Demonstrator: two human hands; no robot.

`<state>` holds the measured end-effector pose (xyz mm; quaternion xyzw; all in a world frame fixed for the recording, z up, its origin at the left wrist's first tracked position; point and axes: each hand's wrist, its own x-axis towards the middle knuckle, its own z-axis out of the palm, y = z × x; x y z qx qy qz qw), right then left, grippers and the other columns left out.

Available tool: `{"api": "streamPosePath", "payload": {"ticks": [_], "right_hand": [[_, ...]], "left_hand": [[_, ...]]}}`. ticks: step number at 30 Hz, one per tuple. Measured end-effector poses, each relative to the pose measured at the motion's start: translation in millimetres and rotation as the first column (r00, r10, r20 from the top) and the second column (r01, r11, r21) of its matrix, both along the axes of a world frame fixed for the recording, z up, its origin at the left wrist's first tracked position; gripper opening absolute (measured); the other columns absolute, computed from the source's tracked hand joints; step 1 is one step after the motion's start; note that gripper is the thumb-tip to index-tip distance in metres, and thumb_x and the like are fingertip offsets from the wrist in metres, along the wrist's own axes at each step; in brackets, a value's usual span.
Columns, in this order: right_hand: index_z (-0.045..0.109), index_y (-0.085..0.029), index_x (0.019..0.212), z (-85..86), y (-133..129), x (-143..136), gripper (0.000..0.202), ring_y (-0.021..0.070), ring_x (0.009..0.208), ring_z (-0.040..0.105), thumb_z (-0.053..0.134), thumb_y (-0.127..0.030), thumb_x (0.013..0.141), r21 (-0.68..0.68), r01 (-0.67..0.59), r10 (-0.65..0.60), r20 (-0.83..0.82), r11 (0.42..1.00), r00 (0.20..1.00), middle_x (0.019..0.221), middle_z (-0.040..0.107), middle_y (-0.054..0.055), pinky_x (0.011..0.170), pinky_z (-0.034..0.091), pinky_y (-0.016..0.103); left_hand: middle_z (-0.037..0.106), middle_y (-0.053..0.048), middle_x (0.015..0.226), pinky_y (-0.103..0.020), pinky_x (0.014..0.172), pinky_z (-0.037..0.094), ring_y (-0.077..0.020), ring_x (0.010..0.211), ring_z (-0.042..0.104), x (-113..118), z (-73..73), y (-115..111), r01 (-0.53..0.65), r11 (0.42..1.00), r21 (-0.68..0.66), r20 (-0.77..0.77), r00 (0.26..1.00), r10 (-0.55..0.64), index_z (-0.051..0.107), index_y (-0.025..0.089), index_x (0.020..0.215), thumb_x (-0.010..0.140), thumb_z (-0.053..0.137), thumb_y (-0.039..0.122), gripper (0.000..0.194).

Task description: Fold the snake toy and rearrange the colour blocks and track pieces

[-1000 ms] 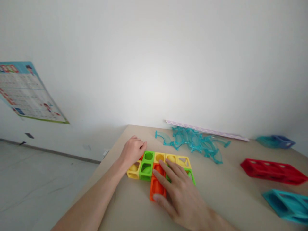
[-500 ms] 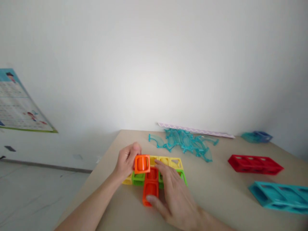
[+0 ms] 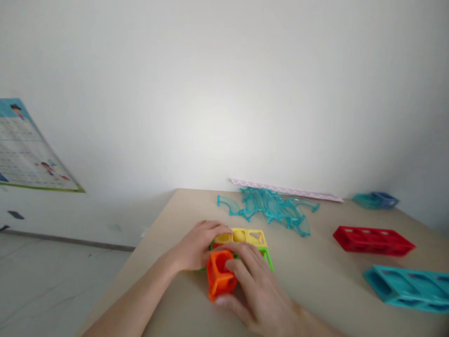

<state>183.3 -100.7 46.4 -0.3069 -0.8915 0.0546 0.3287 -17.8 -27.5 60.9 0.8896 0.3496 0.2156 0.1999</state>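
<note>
Yellow and green hollow plastic toy blocks [image 3: 257, 238] are joined in a flat assembly on the table. My left hand [image 3: 194, 245] covers its left part, fingers curled over the far side and thumb towards the near side. An orange cube-shaped block [image 3: 220, 281] stands at the assembly's near side, its open frame facing up. My right hand [image 3: 257, 285] grips this orange block, thumb low at its front and index finger at its upper edge. The hands hide most of the red and green pieces between them.
Clear teal curved pieces [image 3: 266, 206] lie heaped at the back, before a pale patterned strip [image 3: 287, 189] along the wall. To the right are a red block row [image 3: 373, 241], a turquoise block row [image 3: 414, 288] and blue-green pieces [image 3: 375, 200]. The table's left edge drops to the floor.
My left hand has brought the orange block down onto the near end of the red pieces and shifted onto the assembly. My right hand has closed around the orange block.
</note>
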Motion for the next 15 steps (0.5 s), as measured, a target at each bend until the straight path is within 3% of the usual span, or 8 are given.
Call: {"api": "streamPosePath", "payload": {"ticks": [3,7,13,15], "right_hand": [[0.054,-0.020,0.103,3.3,-4,1,0.016,0.0252,0.112,0.047,0.054,-0.025,0.088,-0.013,-0.051,0.051,0.012,0.999,0.999,0.123,0.050,0.011,0.099,0.040,0.042],[0.057,-0.019,0.091,7.1,-7,5,0.008,0.0234,0.098,0.051,0.054,-0.019,0.084,0.094,-0.101,0.100,0.014,0.990,0.995,0.107,0.054,0.010,0.092,0.041,0.042],[0.061,-0.020,0.083,11.9,-12,1,0.023,0.0204,0.088,0.052,0.059,-0.042,0.087,0.176,-0.204,0.179,0.147,0.963,0.973,0.090,0.057,0.005,0.096,0.037,0.045],[0.059,-0.020,0.074,8.4,-13,-2,0.023,0.0186,0.086,0.052,0.061,-0.040,0.087,0.212,-0.212,0.182,0.152,0.954,0.971,0.086,0.057,0.003,0.096,0.037,0.043]], "left_hand": [[0.061,-0.006,0.124,-0.039,0.101,0.038,-0.0250,0.113,0.054,-2,1.2,0,-0.033,0.999,-0.011,-0.057,0.998,0.032,0.058,0.028,0.125,0.084,0.058,0.035,0.041],[0.063,-0.005,0.120,-0.037,0.099,0.040,-0.0241,0.111,0.056,-3,2.0,1,-0.086,0.996,-0.017,-0.092,0.992,0.084,0.056,0.031,0.128,0.085,0.056,0.046,0.045],[0.063,-0.007,0.118,-0.036,0.098,0.041,-0.0242,0.110,0.056,-6,1.0,3,-0.122,0.992,-0.023,-0.109,0.987,0.119,0.054,0.030,0.130,0.087,0.050,0.052,0.049],[0.062,-0.007,0.120,-0.036,0.099,0.040,-0.0243,0.111,0.055,-7,0.8,4,-0.124,0.992,-0.031,-0.115,0.986,0.119,0.054,0.029,0.131,0.087,0.050,0.054,0.051]]}}
